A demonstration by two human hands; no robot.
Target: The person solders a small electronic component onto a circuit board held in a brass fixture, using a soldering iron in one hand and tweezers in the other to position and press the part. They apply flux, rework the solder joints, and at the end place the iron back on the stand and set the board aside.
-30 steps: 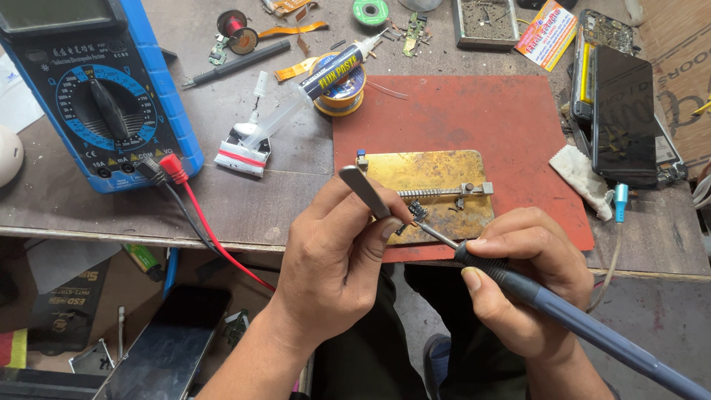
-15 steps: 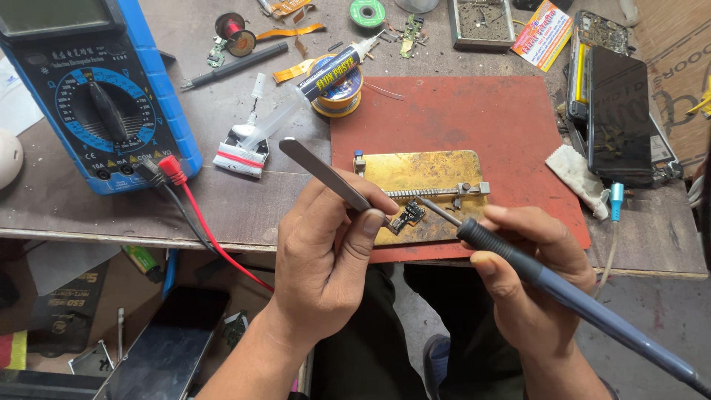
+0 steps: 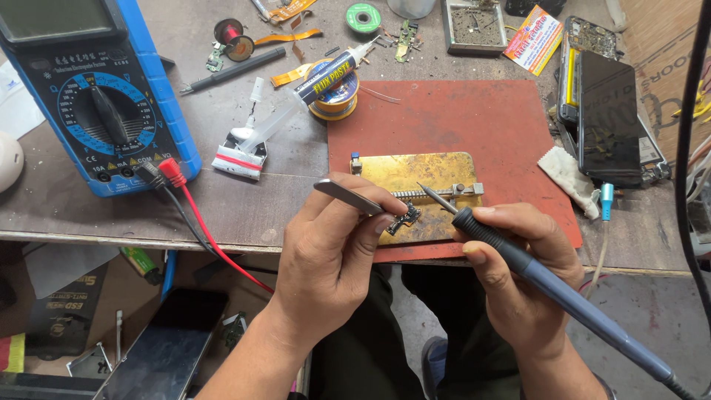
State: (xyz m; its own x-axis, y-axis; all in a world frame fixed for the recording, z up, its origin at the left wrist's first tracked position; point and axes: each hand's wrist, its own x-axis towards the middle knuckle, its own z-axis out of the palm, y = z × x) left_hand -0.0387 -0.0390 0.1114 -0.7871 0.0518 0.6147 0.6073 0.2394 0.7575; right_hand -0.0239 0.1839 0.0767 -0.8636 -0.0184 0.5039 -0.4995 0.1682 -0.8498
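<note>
Red mat (image 3: 474, 118); brass-yellow holder plate (image 3: 422, 172); blue multimeter (image 3: 159, 104); blue-handled soldering iron (image 3: 563, 296); silver tweezers (image 3: 348, 195).

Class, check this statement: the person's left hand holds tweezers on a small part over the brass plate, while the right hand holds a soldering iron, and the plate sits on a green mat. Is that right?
Not quite. In the head view the mat is red, not green. The rest holds: the left hand holds tweezers on the small part over the brass plate, and the right hand holds the soldering iron.
</note>
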